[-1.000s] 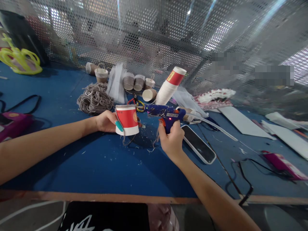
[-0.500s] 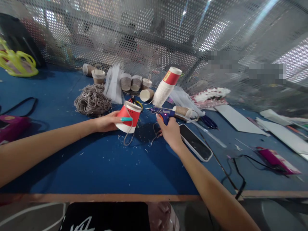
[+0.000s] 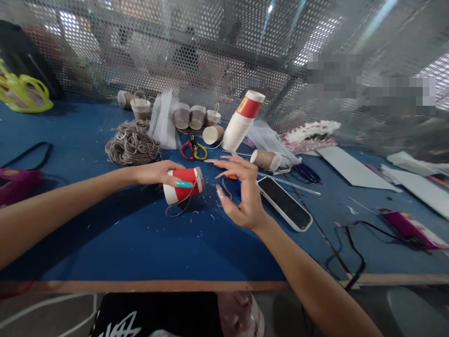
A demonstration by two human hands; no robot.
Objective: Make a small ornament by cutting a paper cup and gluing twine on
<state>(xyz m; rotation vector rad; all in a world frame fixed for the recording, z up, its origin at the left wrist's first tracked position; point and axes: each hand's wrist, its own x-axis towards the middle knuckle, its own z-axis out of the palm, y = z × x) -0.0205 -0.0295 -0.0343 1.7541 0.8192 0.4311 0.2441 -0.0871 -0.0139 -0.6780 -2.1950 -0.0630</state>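
Observation:
My left hand (image 3: pixel 163 173) is closed round a red and white paper cup (image 3: pixel 171 193), which is tipped on its side with its narrow end to the right. A grey cord (image 3: pixel 178 213) hangs from that end in a loop. To the right, my right hand (image 3: pixel 242 192) is open, fingers spread toward the cup, with nothing in it. Partly hidden behind that hand, a blue glue gun (image 3: pixel 237 186) with an orange trigger lies on the table. Red and yellow-handled scissors (image 3: pixel 193 150) lie just beyond the cup.
A bundle of grey cord (image 3: pixel 133 142), several small cord-wrapped cups (image 3: pixel 181 117) and a leaning stack of paper cups (image 3: pixel 238 126) stand toward the back. At right are a phone (image 3: pixel 286 203), a glue stick (image 3: pixel 294 184) and white boards (image 3: pixel 356 168). Bits of thread litter the blue table (image 3: pixel 147 252).
My right hand has let go of the glue gun and opened. My left hand has tipped the cup further over and lowered it slightly; the scissors now show fully.

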